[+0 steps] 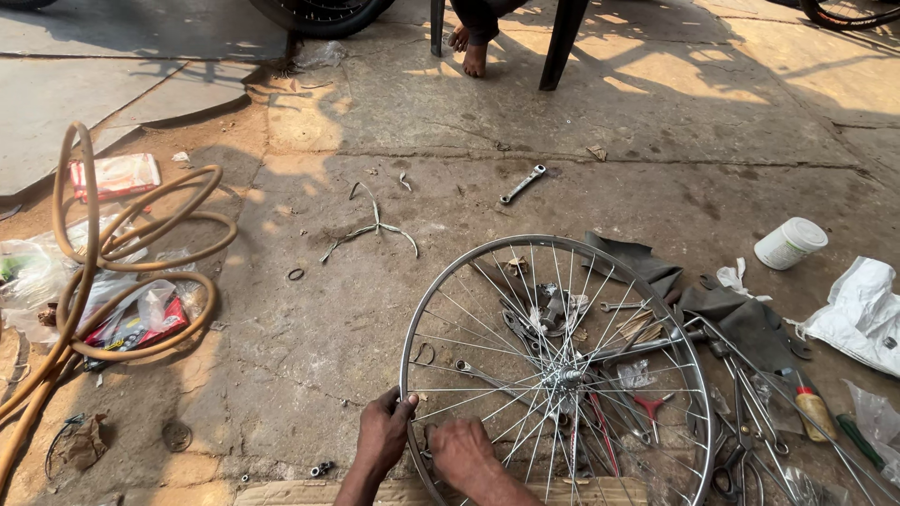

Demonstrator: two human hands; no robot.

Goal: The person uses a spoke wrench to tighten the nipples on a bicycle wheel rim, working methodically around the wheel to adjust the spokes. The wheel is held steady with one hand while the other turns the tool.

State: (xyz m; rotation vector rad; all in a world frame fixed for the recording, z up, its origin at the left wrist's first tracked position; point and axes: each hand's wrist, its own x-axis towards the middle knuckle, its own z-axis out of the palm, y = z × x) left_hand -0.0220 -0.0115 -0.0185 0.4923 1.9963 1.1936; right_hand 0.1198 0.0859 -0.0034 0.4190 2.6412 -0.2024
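The left hand (384, 433) has its grip closed around the rim of a bare silver spoked bicycle wheel (441, 281) lying on the concrete floor (309, 319). Just right of that grip, the right hand (461, 452) pinches a spoke near the rim, among scattered metal tools (647, 408).

Far to my left on the ground: a flat red-and-white packet (116, 174), crumpled red wrappers (141, 328) inside hose coils; a white tub (789, 243) right.

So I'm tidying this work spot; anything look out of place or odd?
Yes. A spanner lies alone on the concrete, apart from the other tools under the wheel, and a bent metal strip lies loose nearby.
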